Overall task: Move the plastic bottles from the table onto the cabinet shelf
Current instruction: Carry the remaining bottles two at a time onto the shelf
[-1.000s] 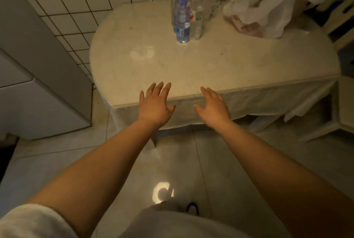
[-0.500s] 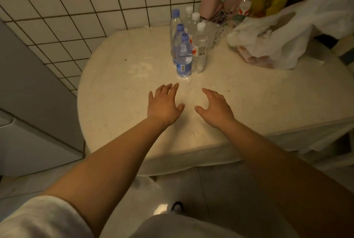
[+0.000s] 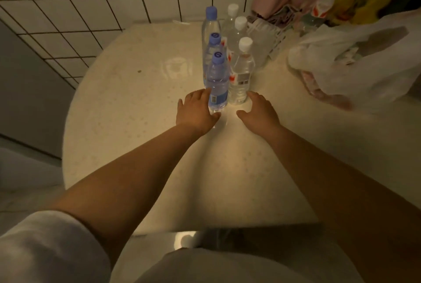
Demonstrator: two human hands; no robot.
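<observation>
Bottles stand clustered at the centre of the frame on the pale table (image 3: pixel 127 123): three blue-capped in a row, three white-capped just right of them. Left hand (image 3: pixel 196 111) is spread around the nearest blue-capped bottle (image 3: pixel 217 84), fingers touching its base, not clenched. Right hand (image 3: pixel 259 109) hangs unclenched just beside the nearest white-capped bottle (image 3: pixel 241 73). White plastic bag (image 3: pixel 364 59) slumps at upper right.

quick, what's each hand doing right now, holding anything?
Left hand: open, fingers against the nearest blue-capped bottle, not gripping it.
Right hand: open, empty, beside the nearest white-capped bottle.
</observation>
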